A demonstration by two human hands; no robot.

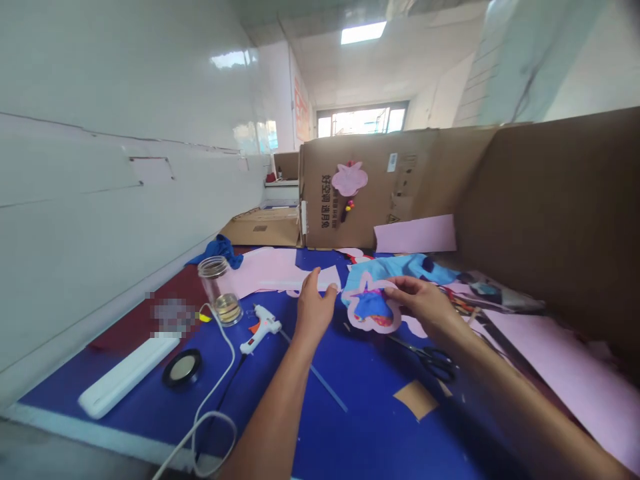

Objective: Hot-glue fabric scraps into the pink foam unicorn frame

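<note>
My right hand [423, 300] pinches the upper right edge of a pink flower-like paper cutout [357, 320] with an open middle. Blue cloth and a patch of red show through its opening. My left hand [316, 303] is closed at a piece of pink paper [327, 275], which shows between the index finger and thumb; its other fingers are hidden. Below the cutout, black-handled scissors [435, 360] lie on the blue table [360, 427]. Light blue fabric [400, 268] lies behind the cutout.
Left of my arm are a white glue gun [261, 328], a glass jar [217, 287], a black round object [183, 368] and a white power strip [130, 373] with a cord. Cardboard [425, 180] stands behind, bearing a pink paper ornament [350, 180]. Pink sheets [555, 360] lie right.
</note>
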